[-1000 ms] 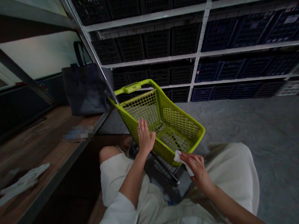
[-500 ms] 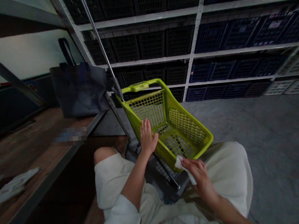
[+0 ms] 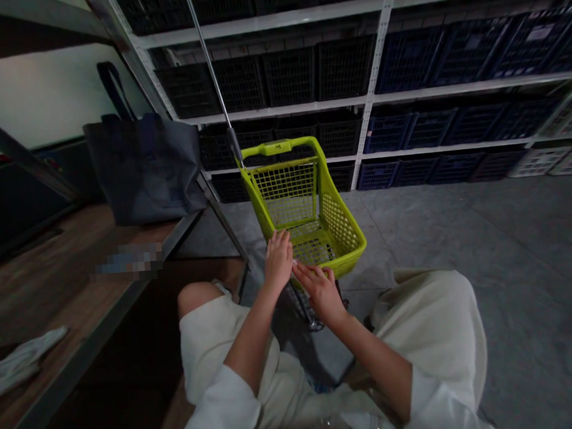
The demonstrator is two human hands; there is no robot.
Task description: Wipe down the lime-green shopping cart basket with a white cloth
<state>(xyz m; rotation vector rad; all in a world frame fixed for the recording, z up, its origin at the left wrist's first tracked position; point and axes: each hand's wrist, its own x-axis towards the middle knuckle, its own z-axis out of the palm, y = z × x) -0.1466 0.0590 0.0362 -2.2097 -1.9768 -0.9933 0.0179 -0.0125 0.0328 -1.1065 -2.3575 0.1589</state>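
A wooden-topped bench [image 3: 82, 248] fills the left side, bearing a dark fabric tote bag [image 3: 143, 169], a pixelated item [image 3: 132, 259] and, lower left, a crumpled white cloth [image 3: 25, 363]. White metal shelving [image 3: 374, 71] across the top carries black crates [image 3: 289, 77] and dark blue crates [image 3: 465, 48]. A lime-green shopping cart [image 3: 324, 239] stands mid-frame on the grey floor [image 3: 518, 244].

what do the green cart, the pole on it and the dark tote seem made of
Green cart: probably moulded plastic with a slight sheen, judging by its even colour and gridded walls. Pole: likely polished metal, since it gleams. Dark tote: looks like matt fabric, perhaps felt, from its dull, softly creased sides; exact cloth unclear.
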